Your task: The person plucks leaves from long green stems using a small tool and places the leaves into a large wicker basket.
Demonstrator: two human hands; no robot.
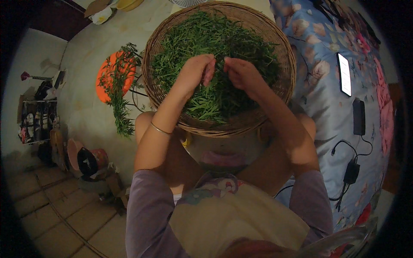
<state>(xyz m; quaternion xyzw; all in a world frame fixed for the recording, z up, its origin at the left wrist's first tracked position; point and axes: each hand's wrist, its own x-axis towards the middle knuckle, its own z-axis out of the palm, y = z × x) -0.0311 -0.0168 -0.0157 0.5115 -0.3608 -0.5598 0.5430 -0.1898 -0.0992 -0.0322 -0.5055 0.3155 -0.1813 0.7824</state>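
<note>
A large round wicker basket (216,130) stands before me between my knees, heaped with green feathery leaves (206,35). Over the heap, my left hand (201,67) has its fingers bent, thumb and forefinger together. Close to its right, my right hand (240,71) pinches its fingertips too. A narrow gap lies between the two hands. Dark bits of plant show near the fingertips, but whether either hand holds a sprig is too small to tell. Left of the basket, leafy stems (121,93) lie across an orange round stool seat (111,75) and hang over its edge.
On the right, a flowered blue bedspread (322,106) carries a phone (344,74), a black power adapter (358,116) and cables. A white fan guard (188,2) is behind the basket. Tubs (75,154) and a shoe rack (38,121) stand along the left wall.
</note>
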